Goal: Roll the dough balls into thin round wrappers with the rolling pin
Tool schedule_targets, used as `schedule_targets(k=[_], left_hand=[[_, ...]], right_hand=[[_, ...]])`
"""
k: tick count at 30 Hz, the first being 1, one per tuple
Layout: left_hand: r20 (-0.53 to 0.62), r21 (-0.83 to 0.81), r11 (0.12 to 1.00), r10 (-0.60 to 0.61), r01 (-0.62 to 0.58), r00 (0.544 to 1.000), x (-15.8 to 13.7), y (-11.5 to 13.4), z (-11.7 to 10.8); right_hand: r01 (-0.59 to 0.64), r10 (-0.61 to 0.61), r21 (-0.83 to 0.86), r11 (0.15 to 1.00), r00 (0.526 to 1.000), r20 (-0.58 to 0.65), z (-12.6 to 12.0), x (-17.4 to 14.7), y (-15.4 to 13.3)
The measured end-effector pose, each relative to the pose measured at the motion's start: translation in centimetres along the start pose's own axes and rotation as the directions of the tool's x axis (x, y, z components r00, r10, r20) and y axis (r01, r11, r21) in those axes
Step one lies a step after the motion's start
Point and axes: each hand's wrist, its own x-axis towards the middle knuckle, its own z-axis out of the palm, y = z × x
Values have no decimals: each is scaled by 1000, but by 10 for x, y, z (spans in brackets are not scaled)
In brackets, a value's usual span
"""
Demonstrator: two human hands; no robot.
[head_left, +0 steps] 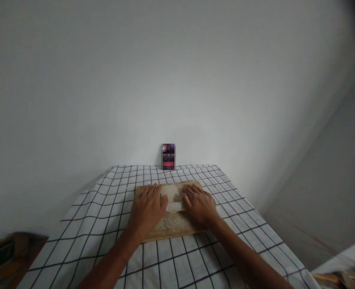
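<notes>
Reaching across a checked tablecloth [102, 224], the person has the left hand [149, 202] and the right hand [199, 204] palm-down over a floury wooden board [177, 230]. Between them shows the middle of a pale cylinder [175, 207], lying crosswise on the board, its ends hidden beneath the hands; from here I cannot tell whether the fingers close around it or only press. Just beyond it lies a flat whitish sheet [170, 192]. Past the board, a dark upright object [168, 157], blurred into blocks, stands near the wall [177, 80].
</notes>
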Motion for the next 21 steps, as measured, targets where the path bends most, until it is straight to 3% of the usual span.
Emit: schedule_targets(k=[5,9,13,16,21], left_hand=[[31,-39,999,-8,9,999,-6,1,-1],[208,-31,993,-102,111,973,19,-1,-4],[286,19,990,-139,139,948,37,0,-10],[257,33,992,-129,125,958,28,5,-14],[157,12,998,-56,55,986,13,9,-12]], right_hand=[[56,-56,38,998,998,-3,4,0,7],[28,-34,71,997,996,80,4,43,16],[44,-54,68,997,987,153,10,75,24],[133,-138,41,990,978,153,18,65,29],[179,-180,49,983,984,10,23,34,34]])
